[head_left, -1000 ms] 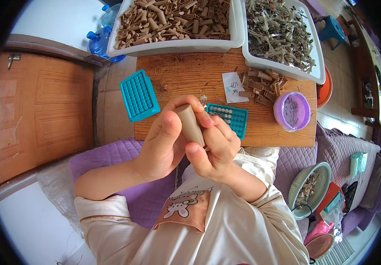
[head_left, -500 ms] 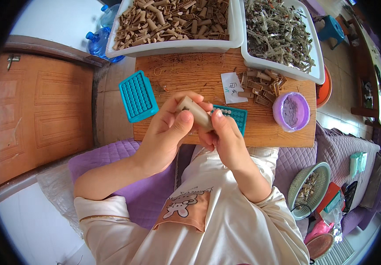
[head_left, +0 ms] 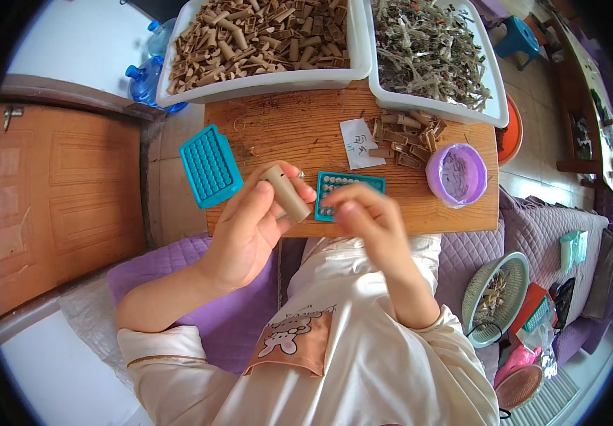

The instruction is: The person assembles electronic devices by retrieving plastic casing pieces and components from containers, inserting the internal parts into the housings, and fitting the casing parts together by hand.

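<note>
In my left hand [head_left: 241, 231] is a tan plastic tube [head_left: 287, 193], a hollow-looking casing held at a tilt between thumb and fingers. A small dark slot shows near its upper end, and a tiny shiny bit sticks out by the fingertips. My right hand [head_left: 369, 226] is apart from the tube, over the right part of a teal tray [head_left: 377, 183]. That tray holds rows of small round whitish pieces. Motion blurs the right fingers, so whether they hold anything is unclear.
A second teal tray [head_left: 211, 167] lies at the table's left edge. Large white bins of tan casings [head_left: 264, 42] and wiry parts [head_left: 430, 53] stand at the back. Near them are loose casings [head_left: 409, 138], a paper slip [head_left: 355, 138] and a lilac-rimmed tub [head_left: 477, 177].
My right hand has let go of the tube and moved right over the teal tray. The left hand keeps the tube, shifted slightly left and lower.
</note>
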`<state>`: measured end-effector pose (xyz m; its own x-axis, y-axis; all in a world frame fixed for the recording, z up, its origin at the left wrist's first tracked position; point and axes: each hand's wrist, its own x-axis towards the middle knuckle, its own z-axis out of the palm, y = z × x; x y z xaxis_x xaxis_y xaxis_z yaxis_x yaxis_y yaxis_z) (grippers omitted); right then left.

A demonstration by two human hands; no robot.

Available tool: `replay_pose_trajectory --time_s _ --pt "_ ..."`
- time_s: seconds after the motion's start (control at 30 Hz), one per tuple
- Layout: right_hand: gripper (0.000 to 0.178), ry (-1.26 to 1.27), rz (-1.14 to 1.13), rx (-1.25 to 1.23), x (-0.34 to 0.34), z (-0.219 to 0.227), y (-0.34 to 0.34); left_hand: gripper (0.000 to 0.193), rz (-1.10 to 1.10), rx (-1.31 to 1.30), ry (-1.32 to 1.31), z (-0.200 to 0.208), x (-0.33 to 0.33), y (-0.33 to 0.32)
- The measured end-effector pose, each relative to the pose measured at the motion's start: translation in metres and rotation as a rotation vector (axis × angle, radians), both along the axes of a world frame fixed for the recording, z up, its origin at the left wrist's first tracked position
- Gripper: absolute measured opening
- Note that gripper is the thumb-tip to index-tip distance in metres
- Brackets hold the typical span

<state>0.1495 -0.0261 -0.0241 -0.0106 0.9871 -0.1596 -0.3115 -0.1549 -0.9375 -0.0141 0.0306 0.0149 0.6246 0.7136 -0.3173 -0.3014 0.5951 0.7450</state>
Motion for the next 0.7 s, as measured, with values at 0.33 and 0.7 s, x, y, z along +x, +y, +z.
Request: replay_pose_trajectory --time_s 0.33,0.7 --pt "0.011 -1.344 -0.395 -0.112 0.166 -0.051 -0.008 0.03 -0.122 -0.159 0.011 -0.004 0.003 -0.006" --pt "0.011 -1.559 0.031 -0.033 0.188 -0.089 -0.001 0.028 -0.183 -0.143 0.067 -0.005 0.004 -0.006"
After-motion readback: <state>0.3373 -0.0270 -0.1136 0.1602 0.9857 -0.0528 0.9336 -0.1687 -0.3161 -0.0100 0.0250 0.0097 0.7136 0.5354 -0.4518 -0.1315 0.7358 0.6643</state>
